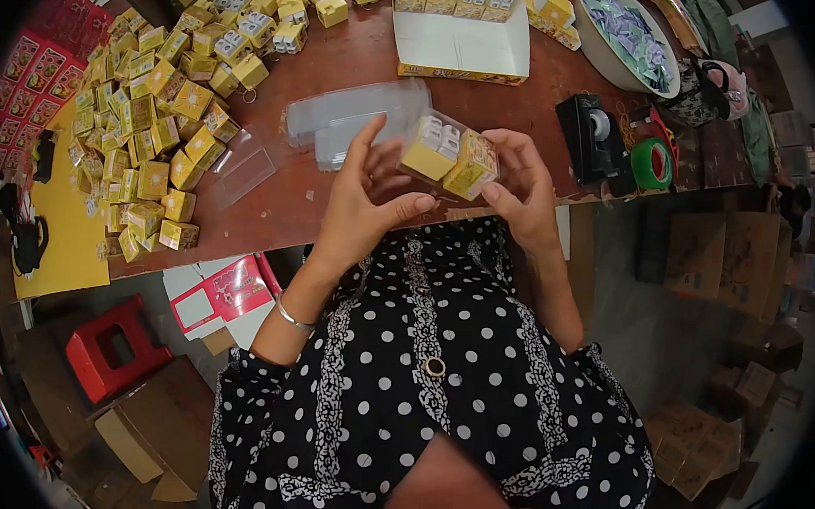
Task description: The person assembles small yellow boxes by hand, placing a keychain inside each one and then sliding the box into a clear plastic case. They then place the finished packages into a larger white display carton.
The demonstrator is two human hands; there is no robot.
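We wear a black top (479, 392) with white polka dots, bands of black-and-white patterned trim (329, 409), a round pale-rimmed button (435, 368) and a silver bangle (291, 316) on our left forearm (315, 283).

Open way from right fingers (516, 143) to tape dispenser (576, 146); plastic trays (325, 120) crowd left fingers (363, 143)

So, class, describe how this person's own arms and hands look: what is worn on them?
Both the left hand and right hand are gloveless. A smooth, silver-coloured metal bangle circles the left forearm; none shows on the right. The forearms are bare below loose black fabric sleeves with white polka dots.
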